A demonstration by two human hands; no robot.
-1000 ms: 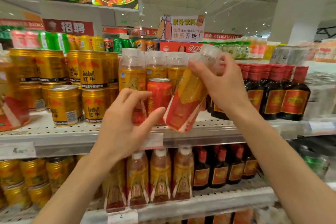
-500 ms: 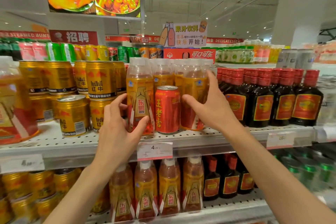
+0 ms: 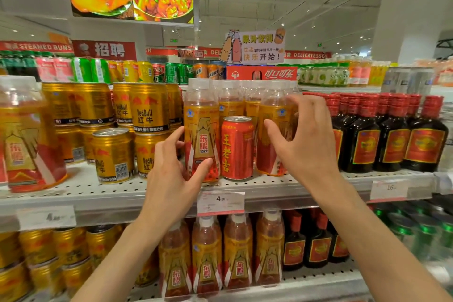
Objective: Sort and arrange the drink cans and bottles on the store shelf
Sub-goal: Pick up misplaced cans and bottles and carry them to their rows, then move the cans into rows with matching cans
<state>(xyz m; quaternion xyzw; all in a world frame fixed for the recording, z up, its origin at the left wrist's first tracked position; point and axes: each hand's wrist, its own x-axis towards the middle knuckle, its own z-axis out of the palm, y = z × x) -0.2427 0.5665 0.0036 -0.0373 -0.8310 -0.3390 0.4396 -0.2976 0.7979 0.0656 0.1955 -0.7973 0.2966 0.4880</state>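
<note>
Gripping: left hand (image 3: 169,179) curls round front-left energy drink bottle (image 3: 201,130), thumb on its label base, fingers behind its left side.
Right hand: right hand (image 3: 304,140) spread wide, holds nothing; fingertips just off front-right bottle (image 3: 272,130).
Change: half a second ago that hand clasped the right bottle; now let go, bottle upright on the shelf (image 3: 122,193).
Between hands: 1 red herbal tea can (image 3: 237,147), smooth metal cylinder, silver lid, standing between the 2 front bottles.
Bottles: clear plastic, white caps, glossy gold-red sleeves; more rows behind, count unclear.
Left of grip: gold Red Bull cans (image 3: 147,115), ribbed metal, stacked two high; 1 short gold can (image 3: 113,154) out front.
Right of open hand: dark glass bottles (image 3: 362,140), red caps, 3 in front row.
Shelf: white perforated metal.
</note>
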